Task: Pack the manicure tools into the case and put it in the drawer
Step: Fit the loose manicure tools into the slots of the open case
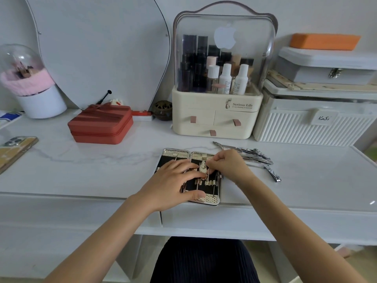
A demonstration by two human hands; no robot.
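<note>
Now the open case (pixel 206 199) lies on the table (pixel 102 170); left hand (pixel 175 180) presses it flat, right hand (pixel 226 163) pinches a slim tool (pixel 208 172) lengthwise over its clips; remaining tools (pixel 255 156) lie just right, nearer that hand.

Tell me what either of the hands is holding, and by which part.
The right hand pinches a thin metal manicure tool near its upper end, over the open case. The left hand lies flat on the case, gripping nothing.

Illumination is bright, soft and even. Shadows under the hands are faint. The glossy table (pixel 91 172) shows a small glare spot at its right edge. Wide-angle distortion bends lines at the frame edges. Fine detail is slightly soft.
</note>
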